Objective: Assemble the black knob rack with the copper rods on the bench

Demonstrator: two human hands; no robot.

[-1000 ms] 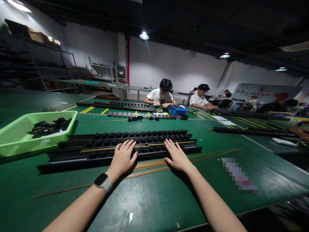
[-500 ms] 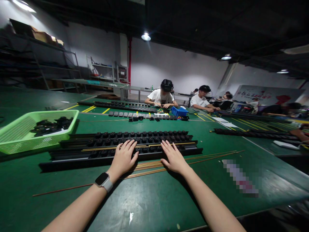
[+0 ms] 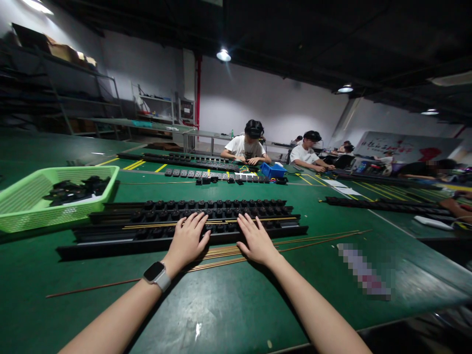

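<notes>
Two hands, the left hand [image 3: 189, 240] and the right hand [image 3: 256, 241], are laid with fingers outstretched and unclenched across long black rails [image 3: 221, 239] lined with round black parts [image 3: 220, 204], mid-frame. Thin brass-coloured metal rods [image 3: 223, 252] are seen lower; a light-green plastic basket [image 3: 51, 216] is placed far left.

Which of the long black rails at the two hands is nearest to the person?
The frontmost long, straight black rail, beside the loose, thin, brass-coloured rods on the green tabletop; its left end reaches farther left than the rails behind it.
</notes>
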